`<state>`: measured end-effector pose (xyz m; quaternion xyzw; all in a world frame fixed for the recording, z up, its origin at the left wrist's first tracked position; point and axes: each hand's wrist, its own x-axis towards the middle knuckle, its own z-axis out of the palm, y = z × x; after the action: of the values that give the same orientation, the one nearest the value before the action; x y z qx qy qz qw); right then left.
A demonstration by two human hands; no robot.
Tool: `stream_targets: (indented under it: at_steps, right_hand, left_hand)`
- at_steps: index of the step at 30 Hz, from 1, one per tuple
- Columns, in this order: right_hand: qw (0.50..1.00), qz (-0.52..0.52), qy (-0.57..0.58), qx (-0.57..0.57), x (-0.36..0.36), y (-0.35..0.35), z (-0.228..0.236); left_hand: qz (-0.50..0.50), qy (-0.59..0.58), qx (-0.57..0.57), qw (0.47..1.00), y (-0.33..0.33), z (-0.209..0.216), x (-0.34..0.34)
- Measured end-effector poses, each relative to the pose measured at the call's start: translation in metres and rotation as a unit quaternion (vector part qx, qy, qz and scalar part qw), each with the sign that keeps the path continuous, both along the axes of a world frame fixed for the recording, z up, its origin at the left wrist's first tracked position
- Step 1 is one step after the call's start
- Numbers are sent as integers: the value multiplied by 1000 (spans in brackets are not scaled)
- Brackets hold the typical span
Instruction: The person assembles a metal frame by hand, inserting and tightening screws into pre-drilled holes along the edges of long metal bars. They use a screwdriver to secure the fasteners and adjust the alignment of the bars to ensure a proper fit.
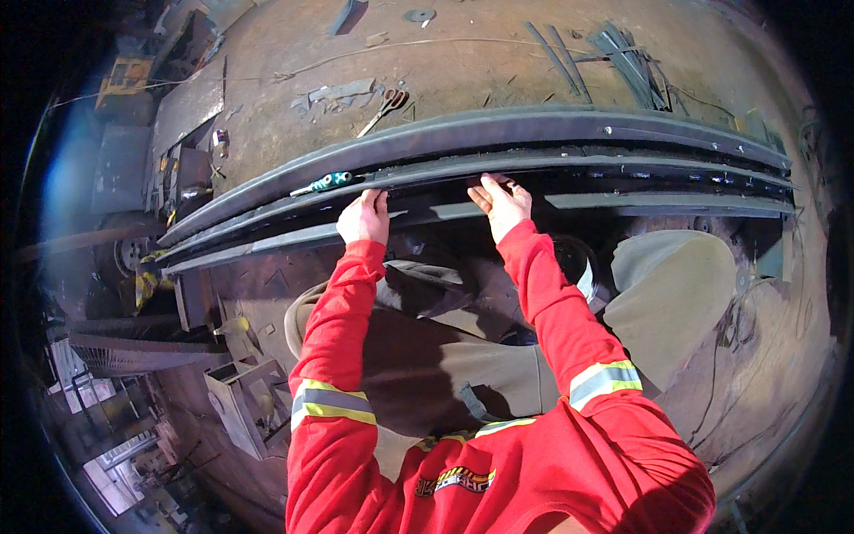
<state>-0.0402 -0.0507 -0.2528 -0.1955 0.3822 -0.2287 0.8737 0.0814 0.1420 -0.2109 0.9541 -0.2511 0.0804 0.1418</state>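
Left hand: just above the near rail, thumb and forefinger bent close to each other; the left hand [363,216] may be pinching something thin, but I cannot tell.
Right hand: level with the left and a little apart from it, fingers curled toward the middle rail; whether the right hand [503,203] has anything gripped is too dark to tell.
Rails: the long grey rails [463,132] run crosswise beyond and under both hands, reaching well past each; lying across the person's front, they seem set so both hands can work one stretch together.
Hand spacing: probably keeps the short stretch between the fingertips steady or aligned; that stretch is in shadow.
Screwdriver: the green-handled screwdriver [332,181] lies on the rails just left of and beyond the left hand, likely parked there for easy reach.
Scissors: the scissors [386,110] lie on the ground beyond the left hand, past the rails, near grey scraps [342,91].
Strips: a bundle of dark strips [627,62] lies far beyond and right of the right hand, apparently out of the way.
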Motion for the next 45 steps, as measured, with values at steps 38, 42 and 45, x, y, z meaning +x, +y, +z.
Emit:
stream_targets:
  at_steps: [38, 42, 45]
  right_hand:
    - [975, 31, 59, -211, -6, -6, 3]
    - [960, 71, 74, -262, -11, -7, 15]
    - [947, 79, 87, -299, -8, -9, 13]
  left_hand:
    - [-233, -69, 11, 970, -72, 20, -13]
    - [-230, -72, 20, 970, -90, 9, -19]
    - [-197, -78, 51, 976, -97, 3, -20]
